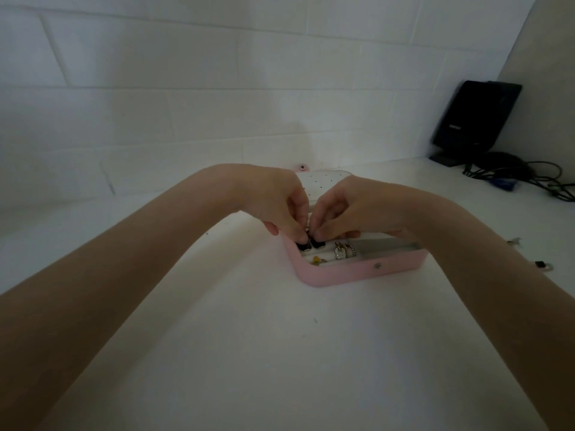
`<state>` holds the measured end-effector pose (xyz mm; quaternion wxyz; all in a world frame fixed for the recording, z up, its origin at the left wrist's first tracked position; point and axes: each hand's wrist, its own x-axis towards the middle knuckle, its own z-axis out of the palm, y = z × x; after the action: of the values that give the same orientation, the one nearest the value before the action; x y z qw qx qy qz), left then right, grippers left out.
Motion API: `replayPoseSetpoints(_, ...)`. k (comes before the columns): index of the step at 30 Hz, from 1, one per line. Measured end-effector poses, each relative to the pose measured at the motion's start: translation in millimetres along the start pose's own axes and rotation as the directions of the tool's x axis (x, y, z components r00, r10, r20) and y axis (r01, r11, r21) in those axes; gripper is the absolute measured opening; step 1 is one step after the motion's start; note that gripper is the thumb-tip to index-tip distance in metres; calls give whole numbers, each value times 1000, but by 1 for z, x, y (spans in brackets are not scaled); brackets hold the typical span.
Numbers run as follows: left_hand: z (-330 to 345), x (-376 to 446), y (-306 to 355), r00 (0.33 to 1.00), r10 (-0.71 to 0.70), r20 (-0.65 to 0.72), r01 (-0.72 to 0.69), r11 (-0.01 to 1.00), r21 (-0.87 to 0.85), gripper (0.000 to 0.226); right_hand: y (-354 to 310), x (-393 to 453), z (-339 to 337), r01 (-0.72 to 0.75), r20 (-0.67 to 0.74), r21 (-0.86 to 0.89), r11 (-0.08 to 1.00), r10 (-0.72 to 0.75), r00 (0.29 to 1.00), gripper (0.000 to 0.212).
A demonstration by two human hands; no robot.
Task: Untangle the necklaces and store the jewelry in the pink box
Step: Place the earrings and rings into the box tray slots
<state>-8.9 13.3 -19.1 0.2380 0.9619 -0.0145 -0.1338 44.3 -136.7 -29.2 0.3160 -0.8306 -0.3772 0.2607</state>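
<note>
The pink box [357,273] lies open on the white table, its white perforated lid [323,181] standing behind my hands. My left hand [273,203] and my right hand [345,209] meet over the box's left end. Each pinches one of two small black clover-shaped pieces [309,244] with silver edges, pressing them into the white slotted insert. A silver ring with stones [342,251] sits in a slot to the right. A small yellow-and-gold piece [317,260] rests in the front slot. No chain is visible in my fingers.
A black device on a stand [476,119] with tangled black cables [529,178] fills the back right corner. Two small jewelry bits [543,265] lie on the table right of my right forearm. A white block wall runs close behind the box.
</note>
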Motion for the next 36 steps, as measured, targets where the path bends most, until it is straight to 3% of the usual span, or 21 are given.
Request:
replayPoseSetpoints(11,-2,-2,-2,1000,10,-2,-10,1000,-13,14,-1,1,2,5,-12,-42,999,-6,1000,16)
replayPoseSetpoints(16,-4,-6,5,985,55,-165,-67,996,-64,6,0,-4,-5,22,-96,103,994,-12,995,17)
replayPoseSetpoints(20,-3,5,37,964,119,-238,-107,992,61,8,4,-23,-20,-2,-232,95,995,25,972,17)
replayPoseSetpoints(23,5,21,75,954,194,-229,-167,977,133,5,27,-50,-38,-91,-384,-57,994,63,921,17)
replayPoseSetpoints(27,37,46,133,935,320,-155,-297,942,154,7,80,-86,-60,-368,-579,-274,889,153,801,21)
replayPoseSetpoints(31,80,75,171,903,410,-127,-362,886,292,26,119,-112,-72,-575,-675,-267,773,276,684,25)
replayPoseSetpoints(34,101,91,175,909,407,-86,-355,866,352,36,141,-119,-77,-593,-724,-137,793,328,606,23)
replayPoseSetpoints(36,108,95,175,912,402,-86,-354,874,333,38,147,-121,-77,-586,-725,-87,805,353,591,21)
